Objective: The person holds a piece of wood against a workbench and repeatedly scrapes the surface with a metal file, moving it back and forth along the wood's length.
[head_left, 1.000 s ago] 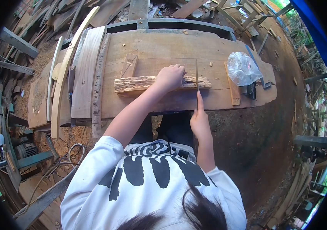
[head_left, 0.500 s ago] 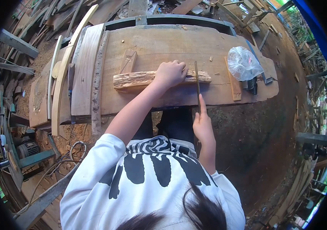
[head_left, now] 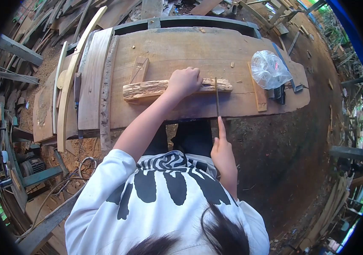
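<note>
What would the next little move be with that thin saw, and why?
Probably a push of the saw forward across the rough log. The right hand sits off the near edge of the workbench slab, so only the blade's far end crosses the log, near its right end. The left hand grips the log and holds it down, so it looks steady enough for a stroke.

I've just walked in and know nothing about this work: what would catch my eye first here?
First, the left hand clamped over a rough wood piece lying across the middle of the big slab workbench. Beside it, the right hand holds a thin blade set across that piece near its end. A crumpled clear plastic bag sits at the bench's right end.
</note>
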Demonstrator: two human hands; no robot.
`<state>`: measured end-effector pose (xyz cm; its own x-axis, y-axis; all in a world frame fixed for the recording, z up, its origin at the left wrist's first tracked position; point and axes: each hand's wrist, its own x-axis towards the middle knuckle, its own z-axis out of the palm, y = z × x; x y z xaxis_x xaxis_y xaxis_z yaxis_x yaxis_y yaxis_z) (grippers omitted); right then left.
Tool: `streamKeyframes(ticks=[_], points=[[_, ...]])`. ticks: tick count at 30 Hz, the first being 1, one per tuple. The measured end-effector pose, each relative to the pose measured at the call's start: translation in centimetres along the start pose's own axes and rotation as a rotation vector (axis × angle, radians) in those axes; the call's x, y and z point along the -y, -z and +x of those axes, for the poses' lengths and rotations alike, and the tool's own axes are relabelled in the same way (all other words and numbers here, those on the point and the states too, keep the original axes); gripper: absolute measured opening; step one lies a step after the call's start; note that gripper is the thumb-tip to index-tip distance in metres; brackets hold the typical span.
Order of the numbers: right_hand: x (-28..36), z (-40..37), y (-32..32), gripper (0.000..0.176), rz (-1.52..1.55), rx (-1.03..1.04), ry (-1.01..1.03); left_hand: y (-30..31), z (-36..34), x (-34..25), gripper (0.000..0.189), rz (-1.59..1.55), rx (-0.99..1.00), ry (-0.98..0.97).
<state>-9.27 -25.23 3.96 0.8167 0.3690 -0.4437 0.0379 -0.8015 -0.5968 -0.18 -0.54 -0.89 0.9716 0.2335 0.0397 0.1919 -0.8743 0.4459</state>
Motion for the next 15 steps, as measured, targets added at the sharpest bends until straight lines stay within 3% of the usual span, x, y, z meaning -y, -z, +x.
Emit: streamKeyframes(ticks=[3, 7, 9, 15], points=[[0.2, 0.9, 0.5, 0.070, 0.029, 0.040, -0.038, 0.0, -0.1, -0.1, 0.031, 0.022, 0.011, -0.007], [1.0, 7.0, 0.7, 0.067, 0.063, -0.089, 0.187, -0.2, 0.0, 0.1, 0.031, 0.020, -0.012, -0.028], [1.8, 8.9, 1.2, 0.066, 0.051, -0.052, 0.177, -0.1, 0.0, 0.1, 0.032, 0.025, 0.006, -0.012], [0.4, 3.9, 0.4, 0.070, -0.052, -0.049, 0.120, 0.5, 0.1, -0.2, 0.033, 0.000, 0.029, 0.057]])
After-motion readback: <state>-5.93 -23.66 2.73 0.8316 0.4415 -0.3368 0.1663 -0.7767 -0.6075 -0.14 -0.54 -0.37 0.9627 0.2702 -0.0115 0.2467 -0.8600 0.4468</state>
